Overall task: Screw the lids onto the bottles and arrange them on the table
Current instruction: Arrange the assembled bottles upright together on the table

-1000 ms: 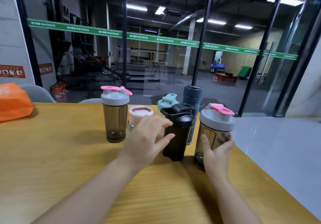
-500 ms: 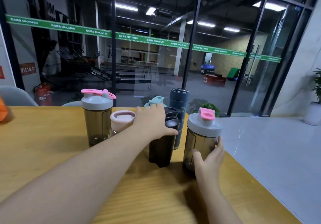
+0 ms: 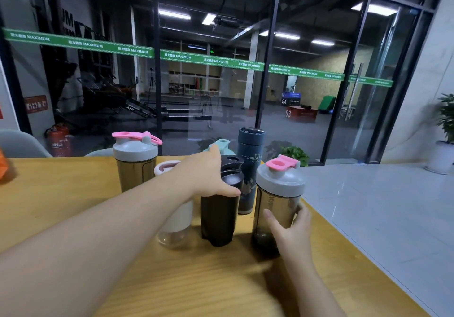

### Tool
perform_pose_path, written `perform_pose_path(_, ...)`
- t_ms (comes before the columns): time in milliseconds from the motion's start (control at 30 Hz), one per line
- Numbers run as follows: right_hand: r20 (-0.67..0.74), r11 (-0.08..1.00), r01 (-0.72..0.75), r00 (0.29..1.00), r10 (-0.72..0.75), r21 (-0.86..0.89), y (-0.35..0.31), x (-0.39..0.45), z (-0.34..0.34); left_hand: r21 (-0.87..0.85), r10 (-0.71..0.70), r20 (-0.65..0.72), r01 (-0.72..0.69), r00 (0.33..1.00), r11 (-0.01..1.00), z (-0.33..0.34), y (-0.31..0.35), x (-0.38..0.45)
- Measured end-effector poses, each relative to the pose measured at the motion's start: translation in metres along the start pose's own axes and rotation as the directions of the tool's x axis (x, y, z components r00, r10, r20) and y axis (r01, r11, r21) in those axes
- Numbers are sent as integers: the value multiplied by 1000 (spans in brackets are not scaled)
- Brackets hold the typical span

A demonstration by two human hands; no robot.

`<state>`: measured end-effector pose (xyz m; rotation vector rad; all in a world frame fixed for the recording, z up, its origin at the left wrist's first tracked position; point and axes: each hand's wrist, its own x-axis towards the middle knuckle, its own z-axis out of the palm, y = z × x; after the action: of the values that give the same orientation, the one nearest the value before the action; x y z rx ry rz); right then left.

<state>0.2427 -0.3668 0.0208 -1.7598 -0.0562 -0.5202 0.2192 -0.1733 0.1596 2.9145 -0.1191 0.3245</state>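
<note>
Several lidded bottles stand grouped on the wooden table [image 3: 73,218]. My right hand [image 3: 290,228] grips the body of a smoky shaker [image 3: 280,193] with a grey lid and pink cap, at the right. My left hand [image 3: 208,176] reaches over the group with fingers stretched toward a teal-lidded bottle [image 3: 222,144] at the back, while its thumb lies across the black shaker [image 3: 219,218]. A white bottle [image 3: 175,220] is partly hidden under my left forearm. A dark blue flask [image 3: 250,169] stands behind, and a second grey-lidded shaker [image 3: 135,166] stands at the left.
The table's right edge [image 3: 356,255] runs close beside the right shaker, with tiled floor below. An orange bag [image 3: 3,166] lies at the far left edge. A glass wall rises behind the table, and a grey chair back [image 3: 19,144] shows at the left.
My left hand has reached farther back over the black shaker toward the teal-lidded bottle. My right hand still holds the right shaker. The view has shifted to the right.
</note>
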Motion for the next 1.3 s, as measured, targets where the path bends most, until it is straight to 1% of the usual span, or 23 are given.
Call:
perform_pose_path(100, 93, 987, -74, 994, 61, 143, 2, 2, -1, -6, 11, 52, -11, 999, 1000, -2, -2, 2)
perform_pose_path(200, 118, 973, -90, 991, 66, 211, 3, 4, 0, 12, 20, 91, -21, 996, 1000, -3, 0, 2)
perform_pose_path(300, 99, 977, -73, 994, 54, 202, 5, 5, 2, 12, 5, 130, -6, 992, 1000, -3, 0, 5)
perform_pose_path(400, 66, 984, -39, 997, 28, 174, 8, 7, 2, 12, -25, 213, 23, 977, 1000, -7, 2, 9)
perform_pose_path(467, 70, 987, -29, 997, 19, 157, 8, 8, 2, 19, -73, 277, 71, 958, 997, -14, 4, 13)
perform_pose_path(533, 86, 987, -37, 996, 23, 156, 8, 9, 2, 73, -141, 308, 125, 941, 989, -22, 6, 21)
perform_pose_path(600, 104, 984, -51, 994, 33, 174, 8, 10, 0, 106, -194, 292, 170, 937, 980, -30, 9, 32)
perform_pose_path(667, 133, 980, -57, 991, 32, 193, 4, 9, -2, 59, -205, 242, 197, 948, 979, -35, 13, 42)
perform_pose_path(733, 154, 976, -51, 988, 18, 214, 3, 11, -4, -18, -159, 154, 164, 975, 986, -38, 18, 57)
perform_pose_path(800, 174, 973, -61, 984, 22, 221, 2, 14, -5, -87, -81, 63, 87, 995, 992, -36, 22, 71)
perform_pose_path(833, 176, 971, -71, 984, 30, 227, 3, 16, -5, -111, -48, 42, 53, 998, 992, -33, 25, 78)
perform_pose_path(900, 174, 969, -72, 984, 30, 237, 4, 18, -5, -151, -25, 41, 31, 999, 988, -25, 30, 90)
perform_pose_path(1033, 191, 968, -75, 981, 29, 238, 5, 20, -4, -246, -76, 67, 90, 995, 965, -14, 44, 104)
perform_pose_path(1100, 187, 968, -88, 981, 43, 237, 7, 20, -4, -311, -63, 76, 84, 995, 947, -10, 49, 109)
perform_pose_path(1200, 190, 966, -106, 980, 61, 237, 8, 20, -1, -372, -74, 34, 81, 997, 925, -5, 50, 118)
perform_pose_path(1300, 196, 961, -121, 978, 73, 249, 9, 21, 0, -438, -76, 35, 84, 996, 895, -4, 49, 123)
